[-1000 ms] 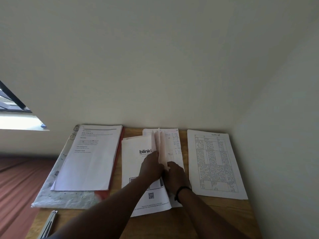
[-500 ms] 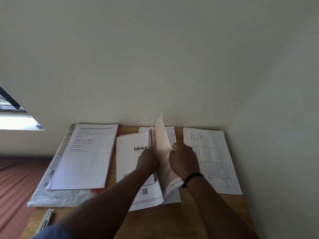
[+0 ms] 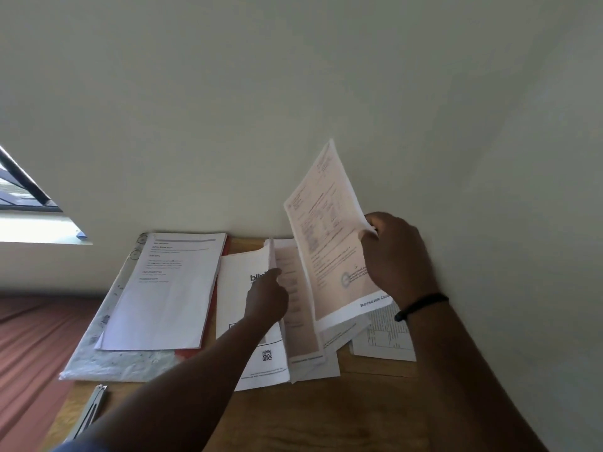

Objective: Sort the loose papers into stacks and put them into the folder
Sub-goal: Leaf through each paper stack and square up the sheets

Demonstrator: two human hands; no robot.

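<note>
On the brown wooden table point(image 3: 228, 415), the left hand point(image 3: 266, 300) presses its curled fingers on the middle pile of printed white papers point(image 3: 261, 360). At two o'clock from it, the right hand point(image 3: 396, 256) pinches a pinkish scanned sheet point(image 3: 329, 243), which half a second ago was only peeling up and now stands clear of the pile, probably bound for the tabled white page point(image 3: 385, 337) below. The red folder point(image 3: 213, 308) lies at ten o'clock under a white typed stack point(image 3: 169, 288). The wall crowds twelve and three o'clock; open room lies nearer.

Hands: two, left hand point(image 3: 266, 298) and right hand point(image 3: 396, 256)
Paper piles on table: three
Lifted sheets: one point(image 3: 329, 236)
Wristbands: one point(image 3: 421, 306)
Metal tools: one point(image 3: 89, 411)
</note>
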